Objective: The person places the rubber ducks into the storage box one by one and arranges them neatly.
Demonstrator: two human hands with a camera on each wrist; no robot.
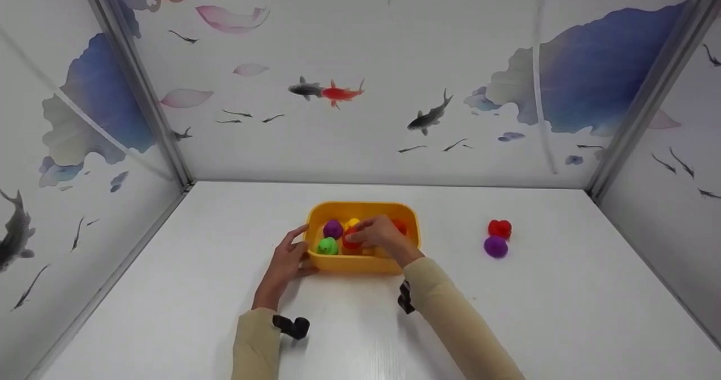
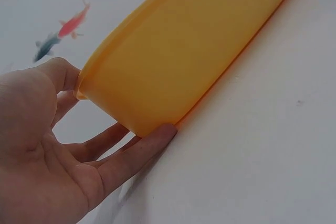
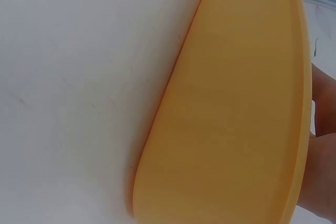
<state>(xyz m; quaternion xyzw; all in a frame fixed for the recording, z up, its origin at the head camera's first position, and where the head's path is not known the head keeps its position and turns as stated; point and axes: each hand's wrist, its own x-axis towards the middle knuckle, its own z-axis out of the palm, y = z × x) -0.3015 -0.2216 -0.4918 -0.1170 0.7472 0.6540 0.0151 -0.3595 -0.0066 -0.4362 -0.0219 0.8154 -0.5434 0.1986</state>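
Near the middle of the table stands a yellow plastic basin [image 1: 360, 263] with small, bright toys inside. My left hand [image 1: 286, 262] grips its left end, thumb at the rim, the other fingers low along the outer wall in the left wrist view. Over the basin my right hand [image 1: 378, 235] reaches in from the right, its fingers curled on a round red toy [image 1: 351, 241]. Beside that toy lie a green toy [image 1: 327, 246], a purple toy [image 1: 333, 229] and a bit of yellow [image 1: 353, 223]. In the right wrist view the basin wall [image 3: 226, 103] covers most of the hand.
To the right of the basin, a lobed red toy [image 1: 500, 229] and a purple toy [image 1: 496, 247] lie close together on the white table [image 1: 541, 301]. Another red toy [image 1: 400, 226] shows in the basin behind the right hand. Panels printed with fish [image 1: 427, 116] enclose the table.
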